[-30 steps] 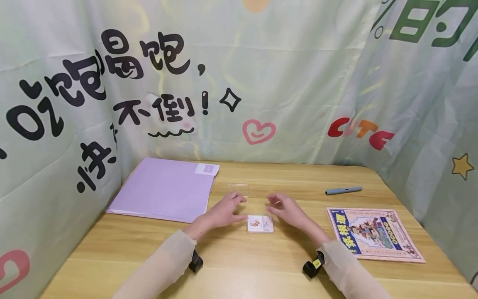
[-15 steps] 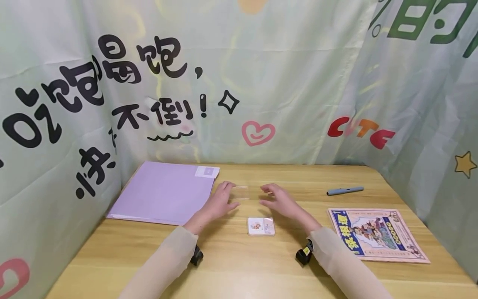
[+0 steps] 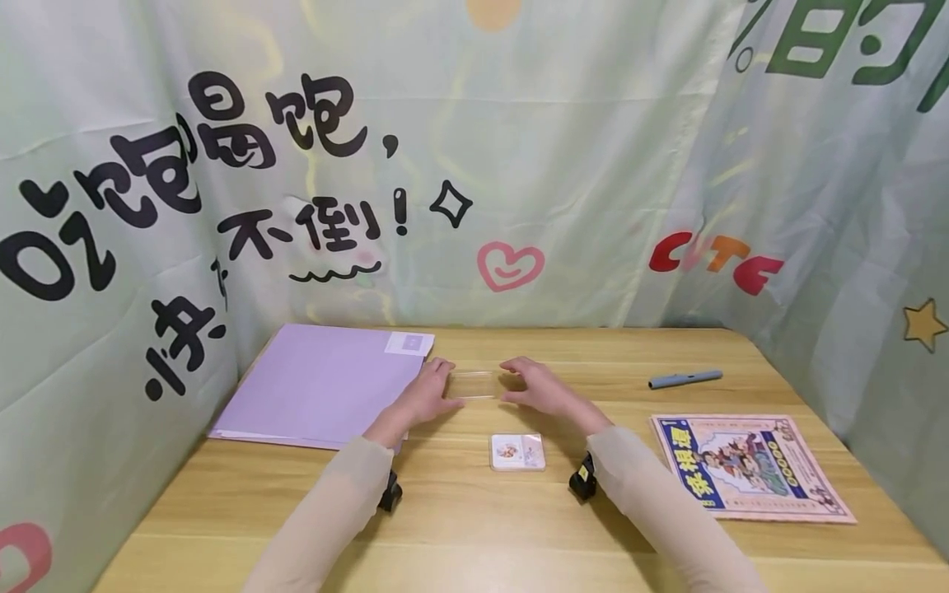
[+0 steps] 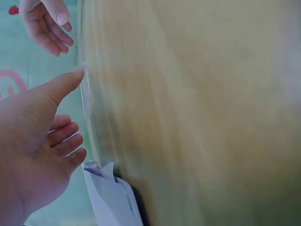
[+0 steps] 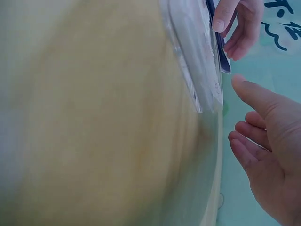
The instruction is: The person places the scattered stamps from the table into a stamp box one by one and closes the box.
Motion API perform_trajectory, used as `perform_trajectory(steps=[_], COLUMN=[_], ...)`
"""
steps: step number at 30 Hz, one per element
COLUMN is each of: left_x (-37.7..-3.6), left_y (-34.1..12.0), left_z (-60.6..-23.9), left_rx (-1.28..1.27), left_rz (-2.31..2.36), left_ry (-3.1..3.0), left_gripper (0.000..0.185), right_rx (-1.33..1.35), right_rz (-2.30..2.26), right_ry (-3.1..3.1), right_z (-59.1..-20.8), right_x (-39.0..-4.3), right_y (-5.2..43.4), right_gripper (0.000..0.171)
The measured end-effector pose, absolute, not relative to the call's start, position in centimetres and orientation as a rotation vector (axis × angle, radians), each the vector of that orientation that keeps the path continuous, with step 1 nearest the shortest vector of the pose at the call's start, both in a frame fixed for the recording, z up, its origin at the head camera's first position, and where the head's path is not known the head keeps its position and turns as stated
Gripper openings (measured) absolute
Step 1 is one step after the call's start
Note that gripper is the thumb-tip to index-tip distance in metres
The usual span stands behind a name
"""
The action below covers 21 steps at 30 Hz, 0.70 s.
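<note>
A thin clear plastic piece (image 3: 472,385), shaped like a flat box lid, lies on the table between my hands. My left hand (image 3: 423,394) is at its left end, thumb and fingers spread apart, over the table beside the purple folder (image 3: 326,383). Opposite it, my right hand (image 3: 544,389) reaches in from the right with a gap between thumb and fingers. Both wrist views show relaxed fingers and bare palms. Nearer me sits a small clear case (image 3: 516,452) with a printed picture inside, which neither hand touches.
To the right lie a pink and blue printed booklet (image 3: 752,467) and, behind it, a grey-blue pen (image 3: 685,380). A printed fabric curtain (image 3: 578,165) hangs around the back and sides of the wooden table (image 3: 474,527).
Both hands have moved forward, away from the small picture case, to either end of the clear plastic piece. The right hand has also shifted left. The objects stay put.
</note>
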<state>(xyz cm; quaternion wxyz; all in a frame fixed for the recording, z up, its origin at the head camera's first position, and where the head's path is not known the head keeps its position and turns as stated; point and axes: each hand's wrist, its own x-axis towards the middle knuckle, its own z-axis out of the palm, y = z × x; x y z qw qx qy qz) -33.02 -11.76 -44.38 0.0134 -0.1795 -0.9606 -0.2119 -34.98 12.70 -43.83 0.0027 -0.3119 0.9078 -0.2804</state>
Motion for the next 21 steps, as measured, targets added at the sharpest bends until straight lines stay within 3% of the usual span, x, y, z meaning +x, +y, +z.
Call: perform_trajectory(steps=[7,21], left_x=[-33.6,-33.9], left_y=[-12.0,-11.9], left_z=[-44.4,-44.1], left_rx=[-0.588,-0.661], left_rz=[-0.598,-0.591], left_ry=[-3.026,-3.03], left_gripper=[0.069,0.056], right_rx=[-1.047,-1.102], right_rz=[-0.769,-0.713], right_ry=[2.829,2.805], right_z=[-43.8,-44.2], right_x=[-36.0,-36.6], right_y=[11.6,10.8], right_gripper=[0.062,0.047])
